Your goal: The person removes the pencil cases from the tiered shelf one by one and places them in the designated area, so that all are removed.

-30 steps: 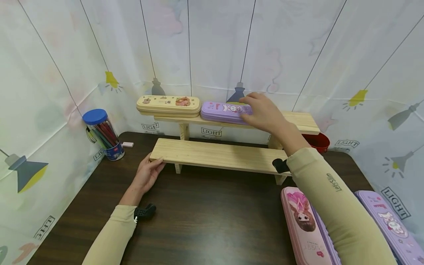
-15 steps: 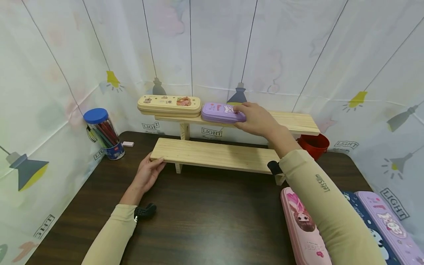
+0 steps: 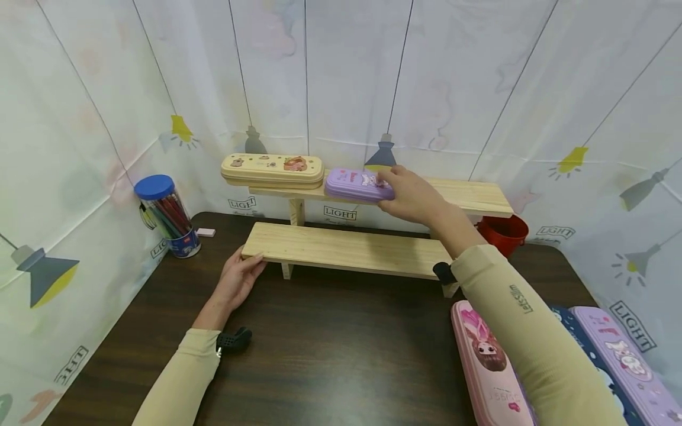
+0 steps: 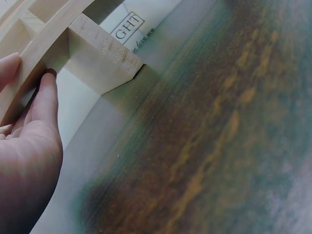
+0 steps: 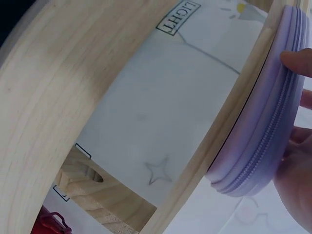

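While the right hand [image 3: 412, 196] grips a rounded, zippered lilac case [image 3: 353, 184], the left hand [image 3: 238, 282] pinches the lower grained-wood shelf [image 3: 346, 247].

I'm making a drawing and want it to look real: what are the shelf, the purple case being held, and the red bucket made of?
Shelf: smooth, pale wood, with grain lines along it.
Purple case: probably moulded plastic or stiff foam, with a soft sheen, ridged sides and a zipper.
Red bucket: shiny, perhaps painted metal or plastic; its gloss can't settle which.
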Demonstrator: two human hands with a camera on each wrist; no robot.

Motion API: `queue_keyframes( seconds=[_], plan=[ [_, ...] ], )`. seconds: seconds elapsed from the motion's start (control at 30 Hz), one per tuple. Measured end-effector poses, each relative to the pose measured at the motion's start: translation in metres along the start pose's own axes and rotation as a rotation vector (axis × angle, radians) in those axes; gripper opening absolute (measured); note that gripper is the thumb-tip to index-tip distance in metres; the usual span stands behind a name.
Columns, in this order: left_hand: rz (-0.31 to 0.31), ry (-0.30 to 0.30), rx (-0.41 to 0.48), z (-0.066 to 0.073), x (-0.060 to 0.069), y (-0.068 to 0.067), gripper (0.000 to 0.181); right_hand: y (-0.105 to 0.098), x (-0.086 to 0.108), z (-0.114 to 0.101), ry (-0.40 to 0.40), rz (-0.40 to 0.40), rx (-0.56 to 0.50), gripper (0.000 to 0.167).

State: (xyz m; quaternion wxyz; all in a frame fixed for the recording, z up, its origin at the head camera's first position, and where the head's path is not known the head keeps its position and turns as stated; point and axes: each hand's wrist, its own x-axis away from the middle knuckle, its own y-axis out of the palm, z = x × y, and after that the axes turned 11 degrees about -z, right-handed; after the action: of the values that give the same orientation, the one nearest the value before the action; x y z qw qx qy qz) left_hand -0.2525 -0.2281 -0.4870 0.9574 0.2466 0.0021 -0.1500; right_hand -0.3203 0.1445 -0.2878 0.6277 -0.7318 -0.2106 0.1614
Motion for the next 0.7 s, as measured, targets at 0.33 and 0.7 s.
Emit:
queue_keyframes(
  seconds=[0.33,0.7],
  plan=[
    [0.007,-0.011,0.021,0.0,0.0,0.002,0.067,0.009,0.014,-0.001,0.0,0.077,-0.003,0.054],
    [0.004,-0.016,0.035,0.001,-0.001,0.001,0.069,0.013,0.029,0.0,-0.034,0.09,-0.013,0.06]
  ],
)
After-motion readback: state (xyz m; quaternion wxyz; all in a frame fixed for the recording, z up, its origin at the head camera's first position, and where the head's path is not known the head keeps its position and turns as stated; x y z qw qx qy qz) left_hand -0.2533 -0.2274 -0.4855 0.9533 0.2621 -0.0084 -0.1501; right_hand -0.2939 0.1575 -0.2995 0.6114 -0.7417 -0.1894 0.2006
